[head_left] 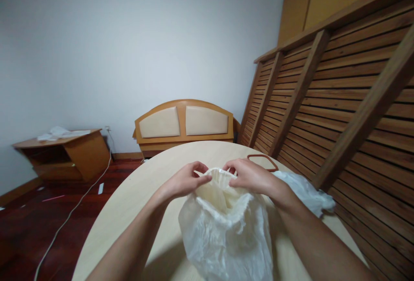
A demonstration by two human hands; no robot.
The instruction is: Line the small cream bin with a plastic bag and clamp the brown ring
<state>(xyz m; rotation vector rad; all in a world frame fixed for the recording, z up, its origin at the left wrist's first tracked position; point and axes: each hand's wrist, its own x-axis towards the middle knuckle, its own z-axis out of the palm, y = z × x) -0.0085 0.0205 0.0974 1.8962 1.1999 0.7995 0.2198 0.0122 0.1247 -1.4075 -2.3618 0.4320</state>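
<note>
A white, thin cloth bag (226,238) with a gathered, elastic-looking rim stands on the round table, its mouth facing up and spread apart. My left hand (190,178) pinches the far left part of the rim between thumb and fingers. On the far right part of the same rim, my right hand (244,176) grips the edge, thumb toward the inside. Pale lining shows through the mouth; whether anything lies deeper inside cannot be seen. The bag's bottom is cut off by the lower picture edge.
The pale round table (136,199) carries a brown loop-shaped frame (263,156) and a crumpled white bag (305,192) at right. Slatted wooden panels (323,113) lean beside it. Beyond are a headboard (183,121), a low cabinet (86,151) and a floor cable (76,207).
</note>
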